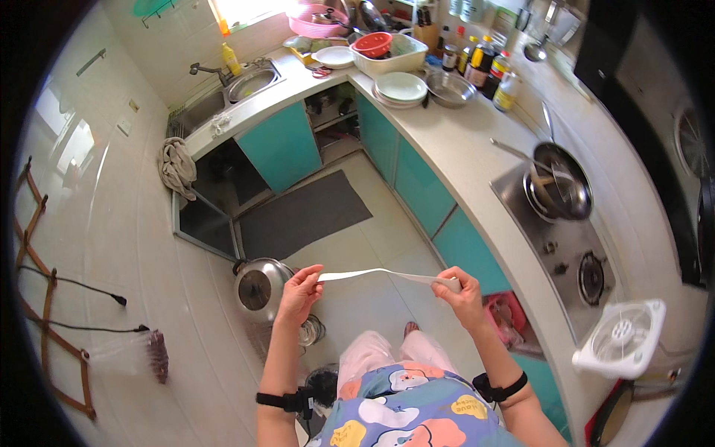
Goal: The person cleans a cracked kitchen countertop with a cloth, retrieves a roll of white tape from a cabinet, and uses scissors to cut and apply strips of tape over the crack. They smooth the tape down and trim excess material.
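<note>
A narrow white strip [365,273], perhaps tape or a strap, stretches between my hands at waist height and bows slightly upward in the middle. One end is pinched between the thumb and fingers of my left hand [299,295]. My right hand [463,301] grips the other end, where a thicker whitish piece shows between the fingers. I cannot make out whether that piece is a roll or a folded end. Both hands hang above the tiled floor, in front of my patterned apron [417,406].
On my right, a curved counter [477,160] carries a stove with a wok [562,182], bottles and stacked plates [401,88]. A white fan [622,339] stands near its close end. A lidded pot [261,287] sits left; a grey mat [305,212] lies ahead, near an open cabinet door [205,223].
</note>
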`<state>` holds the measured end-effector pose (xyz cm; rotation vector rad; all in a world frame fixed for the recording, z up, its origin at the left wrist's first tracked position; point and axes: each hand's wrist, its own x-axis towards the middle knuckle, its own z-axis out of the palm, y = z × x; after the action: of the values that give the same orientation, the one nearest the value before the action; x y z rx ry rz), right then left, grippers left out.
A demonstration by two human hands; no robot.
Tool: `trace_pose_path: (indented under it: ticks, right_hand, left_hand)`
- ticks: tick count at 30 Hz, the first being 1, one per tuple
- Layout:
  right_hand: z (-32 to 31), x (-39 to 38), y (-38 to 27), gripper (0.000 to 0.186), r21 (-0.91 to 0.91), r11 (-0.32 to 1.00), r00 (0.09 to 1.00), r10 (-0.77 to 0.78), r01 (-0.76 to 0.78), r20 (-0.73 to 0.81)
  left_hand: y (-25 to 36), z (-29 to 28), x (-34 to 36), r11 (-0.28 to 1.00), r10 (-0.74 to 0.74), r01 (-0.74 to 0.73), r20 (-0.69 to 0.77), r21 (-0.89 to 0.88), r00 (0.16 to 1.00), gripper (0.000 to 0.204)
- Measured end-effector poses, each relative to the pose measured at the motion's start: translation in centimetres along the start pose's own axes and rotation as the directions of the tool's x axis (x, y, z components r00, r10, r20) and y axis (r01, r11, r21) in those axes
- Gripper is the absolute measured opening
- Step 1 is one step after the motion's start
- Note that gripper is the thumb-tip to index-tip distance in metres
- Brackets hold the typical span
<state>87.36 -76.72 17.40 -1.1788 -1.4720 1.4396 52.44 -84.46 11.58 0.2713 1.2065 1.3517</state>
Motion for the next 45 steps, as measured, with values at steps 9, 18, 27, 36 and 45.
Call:
trace_pose_path:
  ticks: [9,18,27,36,45]
  right_hand:
    - [7.7,27.6,1.6,0.017,0.157,0.975,0.973,0.127,-0.159,0.194]
    - [16.5,52.4,-3.2,0.029,-0.089,0.95,0.843,0.306,-0.298,0.443]
    - [27.7,75.6,-2.9,0.056,-0.348,0.908,0.757,0.395,-0.235,0.52]
    - [37.1,95.4,-2.3,0.045,-0.592,0.613,0.81,-0.142,0.523,0.568]
    - [39.3,104.5,0.2,0.037,-0.706,0.227,0.725,-0.002,0.671,0.689]
  left_hand:
    - [18.1,-1.1,15.8,0.98,0.2,-0.2,0.011,-0.026,0.98,0.031]
    - [31.9,-4.7,32.7,0.881,0.407,-0.299,-0.264,0.367,0.875,0.021]
    - [45.9,-7.4,45.8,0.848,0.504,-0.376,-0.349,0.373,0.79,0.019]
    - [48.1,-13.5,56.2,0.98,0.183,-0.1,-0.589,0.17,0.787,0.016]
    - [47.6,-16.8,66.3,0.958,-0.155,0.244,-0.445,0.15,0.882,0.019]
